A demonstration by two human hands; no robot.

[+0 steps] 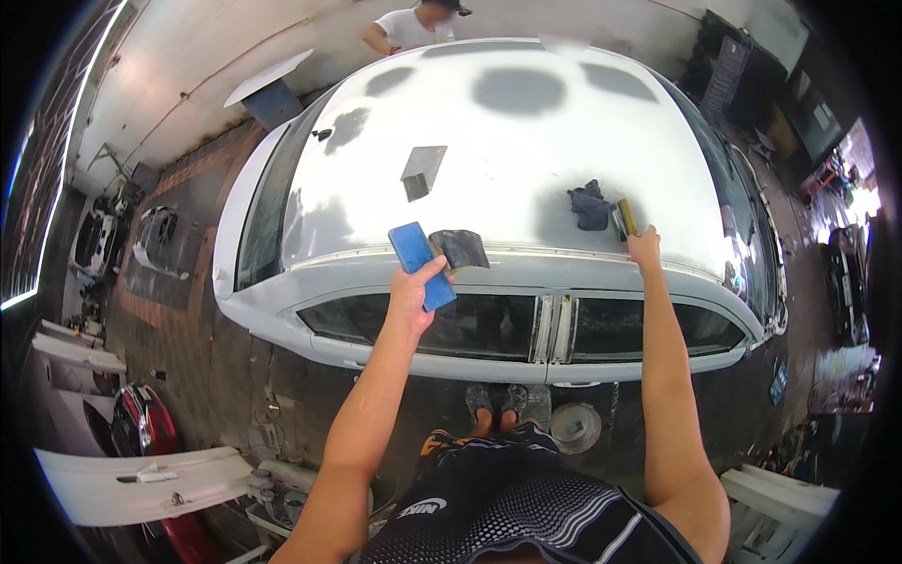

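Observation:
Near the roof's closer edge, my left hand is closed around a long blue sanding block. A dark, curled piece of sandpaper sticks out to the right of the same grip. Further right, my right hand reaches over the roof edge, its fingers on the near end of a yellow block with a grey side. Left of that block lies a crumpled dark cloth. A folded grey sheet of sandpaper rests mid-roof. The white car roof carries several grey patches.
A person in a white shirt stands beyond the car. Under me, a round bucket sits by my feet. Loose white car panels lie at the lower left, and a dark bumper stands at the right.

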